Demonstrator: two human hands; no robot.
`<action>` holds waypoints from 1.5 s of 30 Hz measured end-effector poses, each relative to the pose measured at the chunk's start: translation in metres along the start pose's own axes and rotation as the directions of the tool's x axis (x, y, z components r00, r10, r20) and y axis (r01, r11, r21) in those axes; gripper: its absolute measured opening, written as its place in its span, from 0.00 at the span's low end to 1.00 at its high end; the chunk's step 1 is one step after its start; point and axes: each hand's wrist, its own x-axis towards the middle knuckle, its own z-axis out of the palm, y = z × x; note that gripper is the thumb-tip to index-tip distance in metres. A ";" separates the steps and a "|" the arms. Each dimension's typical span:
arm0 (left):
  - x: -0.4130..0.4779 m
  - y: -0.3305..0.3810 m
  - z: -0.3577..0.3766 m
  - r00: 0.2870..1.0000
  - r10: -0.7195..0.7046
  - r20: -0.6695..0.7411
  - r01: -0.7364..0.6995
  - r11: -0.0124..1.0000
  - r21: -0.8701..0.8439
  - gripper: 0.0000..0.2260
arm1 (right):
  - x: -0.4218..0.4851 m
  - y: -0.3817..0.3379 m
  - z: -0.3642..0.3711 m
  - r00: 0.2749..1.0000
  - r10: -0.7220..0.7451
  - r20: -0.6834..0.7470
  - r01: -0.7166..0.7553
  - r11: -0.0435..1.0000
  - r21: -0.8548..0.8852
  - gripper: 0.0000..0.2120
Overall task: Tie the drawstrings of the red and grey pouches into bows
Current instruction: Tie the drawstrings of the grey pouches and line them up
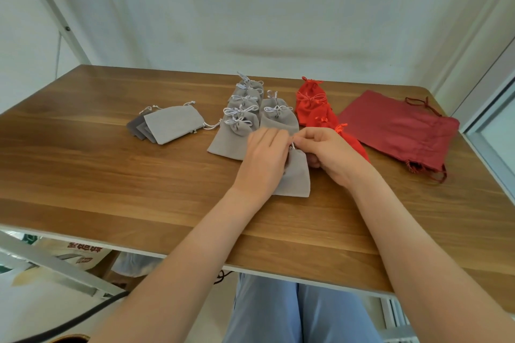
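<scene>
A small grey pouch [296, 178] lies flat on the wooden table [111, 170] in front of me. My left hand [264, 159] covers its upper left part, fingers curled at its mouth. My right hand [326, 150] pinches the white drawstring [292, 145] at the pouch's top. Behind them lie several grey pouches with tied white bows [242, 111] in a row. Bright red pouches with tied bows [312, 103] lie to the right of those.
A fanned stack of flat grey pouches [170, 123] with loose strings lies at the left. Large dark red drawstring bags [401, 128] lie at the right, near the table's edge. A white wall stands behind the table; metal frame legs are at the left.
</scene>
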 end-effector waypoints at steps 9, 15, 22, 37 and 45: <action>-0.002 -0.001 -0.001 0.995 -0.087 0.047 0.090 0.994 -0.068 0.07 | 0.000 -0.003 -0.001 0.997 -0.035 -0.066 0.031 0.998 -0.057 0.05; 0.001 0.003 -0.010 0.853 -0.493 0.174 0.520 0.832 -0.193 0.04 | 0.008 -0.001 0.003 0.939 -0.075 -0.337 0.005 0.979 -0.205 0.08; 0.005 0.006 -0.011 0.847 -0.523 0.099 0.531 0.839 -0.115 0.05 | 0.009 -0.004 0.012 0.896 -0.123 -0.426 0.017 0.970 -0.244 0.07; 0.016 -0.042 -0.038 0.855 -0.508 0.107 0.497 0.860 0.113 0.13 | 0.036 -0.014 0.020 0.908 -0.200 -0.367 0.073 0.941 -0.331 0.13; -0.002 -0.086 -0.055 0.638 -0.736 0.225 0.489 0.613 0.620 0.15 | 0.043 0.004 0.031 0.816 -0.478 -0.325 0.024 0.591 -0.807 0.08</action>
